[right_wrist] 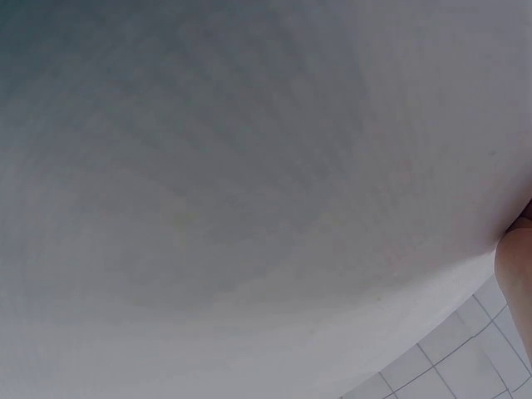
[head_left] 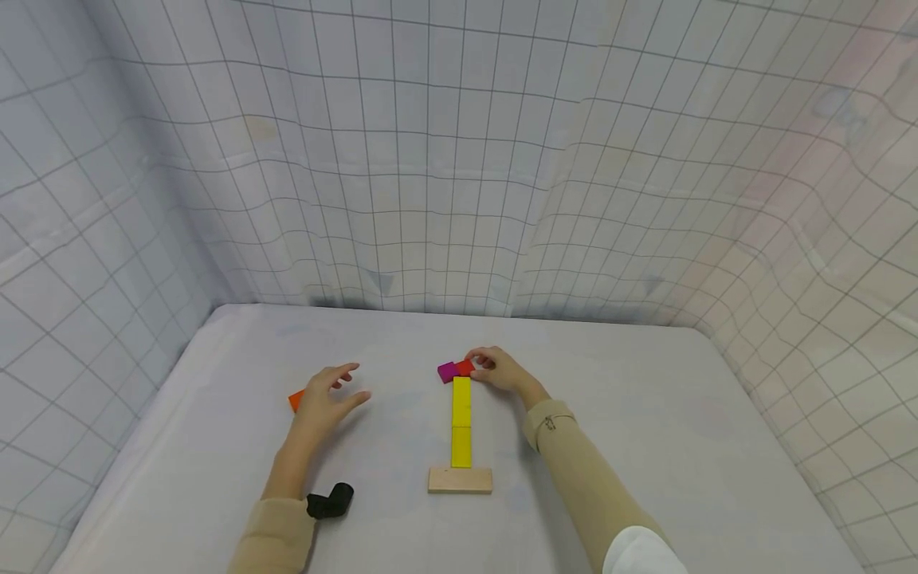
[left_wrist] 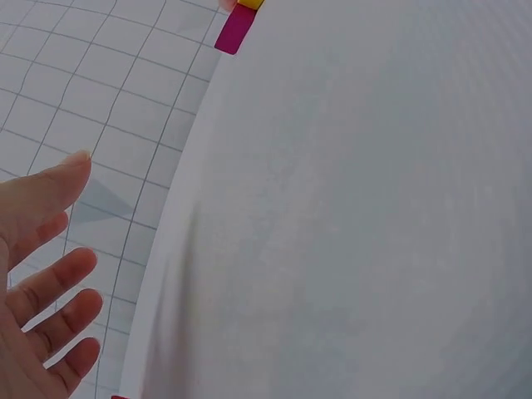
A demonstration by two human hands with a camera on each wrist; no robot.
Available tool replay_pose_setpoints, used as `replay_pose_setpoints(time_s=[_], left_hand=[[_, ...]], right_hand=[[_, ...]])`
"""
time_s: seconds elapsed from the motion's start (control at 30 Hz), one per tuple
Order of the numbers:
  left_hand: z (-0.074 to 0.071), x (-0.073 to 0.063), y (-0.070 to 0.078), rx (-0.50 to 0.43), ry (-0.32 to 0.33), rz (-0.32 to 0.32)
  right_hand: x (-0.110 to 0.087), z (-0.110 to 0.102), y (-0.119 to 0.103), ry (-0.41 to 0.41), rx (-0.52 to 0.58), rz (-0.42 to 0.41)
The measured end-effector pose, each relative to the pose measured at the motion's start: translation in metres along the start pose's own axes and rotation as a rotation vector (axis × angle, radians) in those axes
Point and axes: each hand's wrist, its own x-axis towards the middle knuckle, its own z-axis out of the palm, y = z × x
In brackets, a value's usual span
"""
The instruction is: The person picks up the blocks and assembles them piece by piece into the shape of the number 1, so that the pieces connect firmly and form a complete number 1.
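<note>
With thumb and fingers, my right hand pinches a small red block at the far end of a row. Beside it lies a magenta block, slightly turned and touching or nearly touching the red one. Two yellow blocks run end to end toward me, down to a plain wooden block set crosswise. My left hand holds nothing, its thumb and fingers spread apart, in the left wrist view too. An orange block is partly hidden behind that hand.
A white cloth covers the table. Grid-patterned curtains hang along the back and both sides. A black wrist-worn device sticks out from the left sleeve. The right wrist view shows mostly white cloth.
</note>
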Motion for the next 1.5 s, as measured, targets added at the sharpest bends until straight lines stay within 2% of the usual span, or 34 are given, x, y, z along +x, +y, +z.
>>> replay_pose_setpoints(time_s=[0.43, 0.7, 0.8, 1.0, 1.5], left_hand=[[-0.026, -0.016, -0.016, 0.077, 0.067, 0.021], [-0.040, -0.024, -0.027, 0.091, 0.067, -0.039], [-0.045, -0.027, -0.031, 0.114, 0.092, -0.050], [-0.052, -0.032, -0.035, 0.134, 0.157, -0.032], [-0.056, -0.041, -0.051, 0.158, 0.128, -0.085]], right_hand=[[-0.001, 0.000, 0.000, 0.007, -0.040, -0.028], [-0.001, -0.001, -0.001, -0.004, -0.017, -0.020], [-0.001, -0.001, -0.001, -0.003, -0.018, -0.023], [-0.001, -0.001, 0.000, 0.000, 0.013, -0.001], [-0.003, 0.000, 0.001, 0.000, 0.027, 0.008]])
